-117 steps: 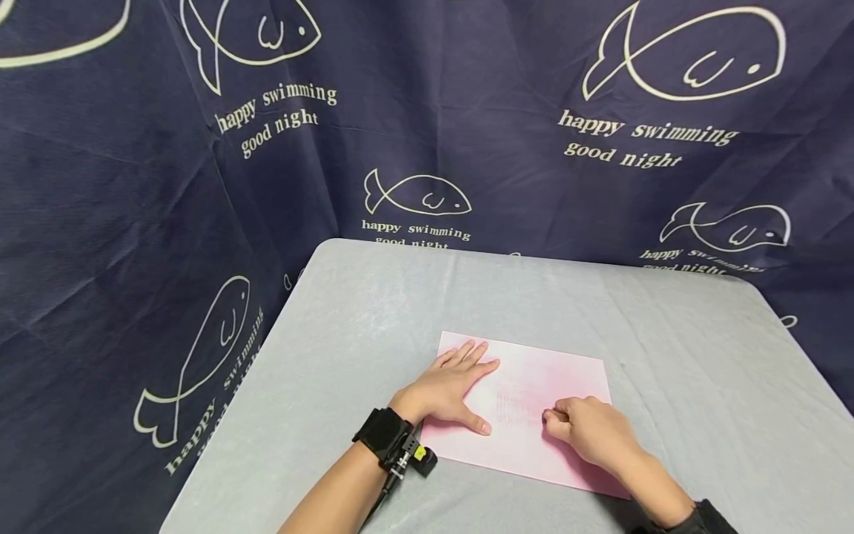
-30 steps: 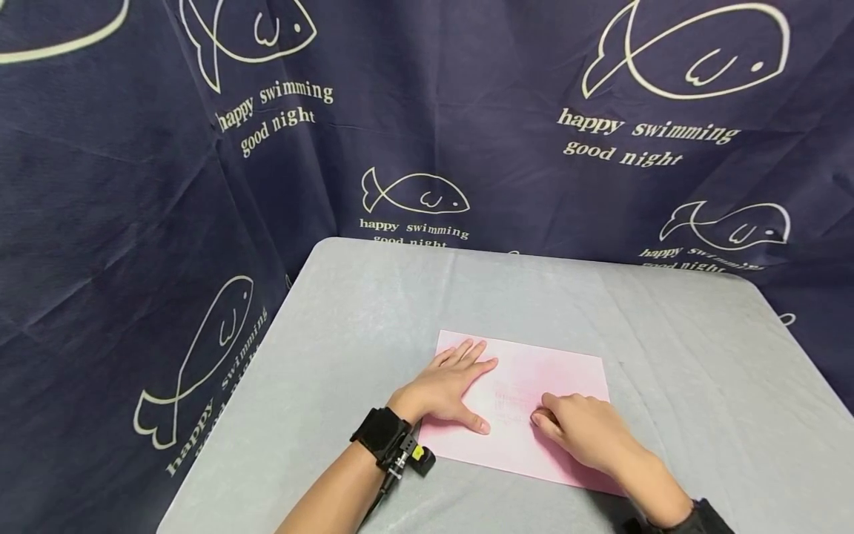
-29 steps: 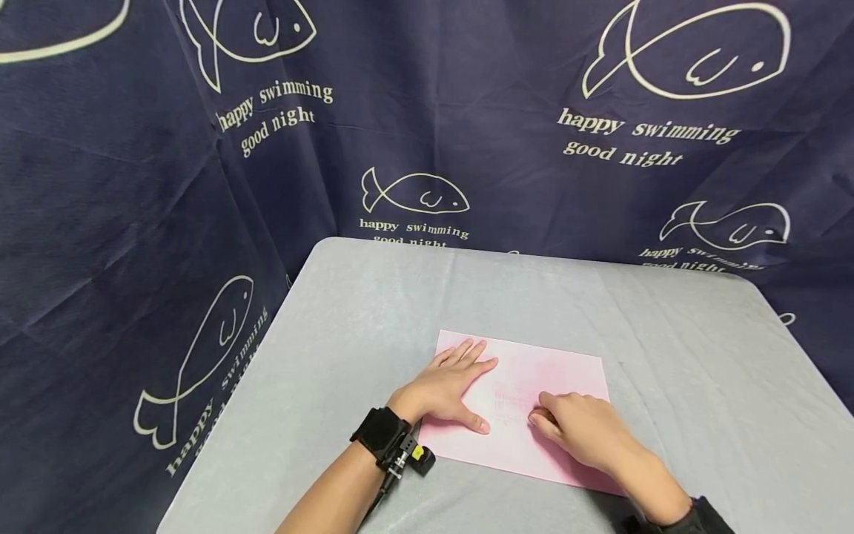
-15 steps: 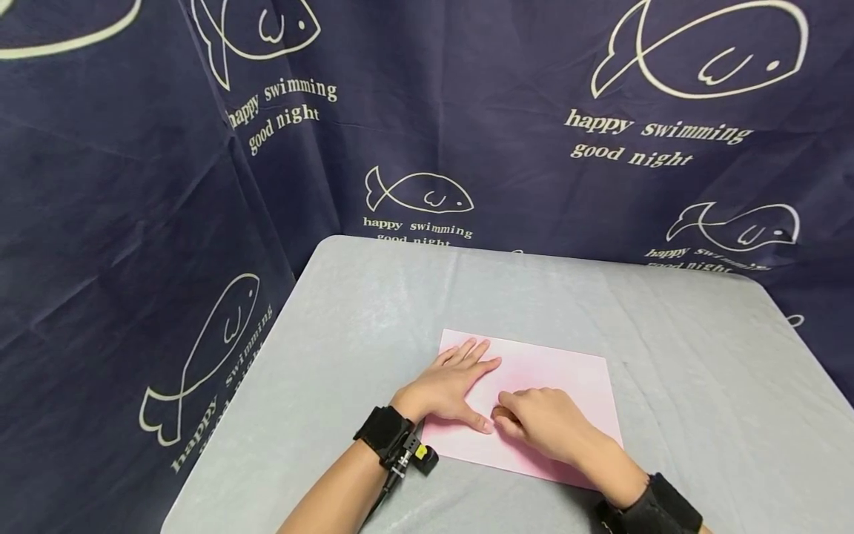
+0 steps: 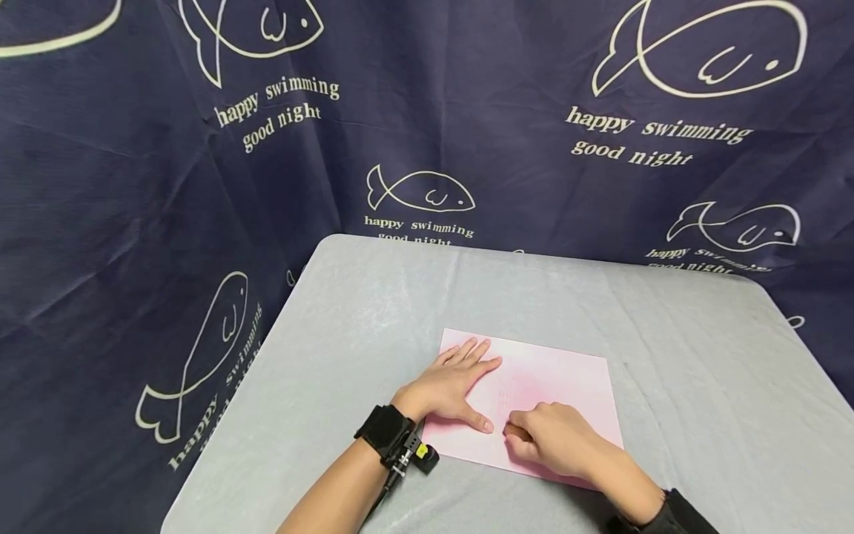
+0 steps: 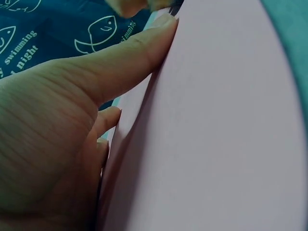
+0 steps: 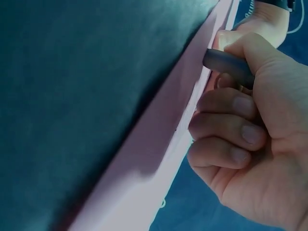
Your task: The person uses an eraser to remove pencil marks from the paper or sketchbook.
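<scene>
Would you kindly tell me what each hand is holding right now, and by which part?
The right hand grips a dark pen around its barrel, tip end toward the pink paper. The left hand holds nothing; it rests flat on the paper's left part.

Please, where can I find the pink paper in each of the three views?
Head: pink paper lies flat on the grey table, near its front edge, under both hands.
Left wrist: paper fills the right side, beside the left hand.
Right wrist: paper runs as a diagonal strip, left of the right hand.
Shared landmark: the fish-print cloth.
</scene>
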`<action>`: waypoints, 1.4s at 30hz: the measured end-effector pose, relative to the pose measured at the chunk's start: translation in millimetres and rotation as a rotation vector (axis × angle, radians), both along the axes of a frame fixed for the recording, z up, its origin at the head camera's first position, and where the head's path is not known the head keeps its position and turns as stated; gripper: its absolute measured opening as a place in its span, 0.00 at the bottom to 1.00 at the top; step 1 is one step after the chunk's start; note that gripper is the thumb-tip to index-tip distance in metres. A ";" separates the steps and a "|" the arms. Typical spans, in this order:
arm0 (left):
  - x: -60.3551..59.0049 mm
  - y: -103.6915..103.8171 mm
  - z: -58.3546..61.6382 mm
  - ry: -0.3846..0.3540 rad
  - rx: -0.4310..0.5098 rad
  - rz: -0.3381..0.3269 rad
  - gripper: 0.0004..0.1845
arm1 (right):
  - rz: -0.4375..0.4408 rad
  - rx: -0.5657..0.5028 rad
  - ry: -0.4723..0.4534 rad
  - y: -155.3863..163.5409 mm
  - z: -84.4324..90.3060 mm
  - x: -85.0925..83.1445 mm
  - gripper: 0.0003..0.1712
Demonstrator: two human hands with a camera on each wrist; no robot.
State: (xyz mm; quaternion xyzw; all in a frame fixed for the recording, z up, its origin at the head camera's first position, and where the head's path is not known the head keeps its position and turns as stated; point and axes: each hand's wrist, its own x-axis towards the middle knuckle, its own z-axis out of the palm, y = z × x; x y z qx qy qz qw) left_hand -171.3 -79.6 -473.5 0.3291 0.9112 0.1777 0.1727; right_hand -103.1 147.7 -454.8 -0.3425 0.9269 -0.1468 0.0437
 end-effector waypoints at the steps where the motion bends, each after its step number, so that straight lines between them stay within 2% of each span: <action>1: 0.0 0.2 -0.4 0.002 -0.001 -0.001 0.60 | -0.006 -0.001 -0.008 0.4 0.0 0.8 0.20; 4: 0.4 0.6 -1.3 0.003 0.000 -0.005 0.61 | -0.032 0.007 -0.007 -0.7 -0.1 1.2 0.20; 12: 2.1 0.8 -1.3 0.018 -0.001 -0.016 0.61 | -0.080 0.031 0.065 -10.3 0.4 -6.9 0.16; 21: 3.3 -1.2 -2.3 0.036 -0.011 -0.022 0.62 | -0.165 0.022 0.112 -21.4 -3.6 -16.1 0.18; 30: 2.8 -0.2 -3.5 0.032 0.008 -0.016 0.62 | -0.081 -0.033 -0.003 -13.1 -0.7 -14.6 0.18; 34: 1.4 0.3 -2.4 0.025 0.002 -0.003 0.62 | -0.103 -0.018 -0.007 -4.9 0.8 -11.3 0.20; 42: 2.7 0.2 -1.7 0.000 0.002 -0.010 0.62 | -0.203 -0.004 -0.079 12.2 1.7 -0.4 0.23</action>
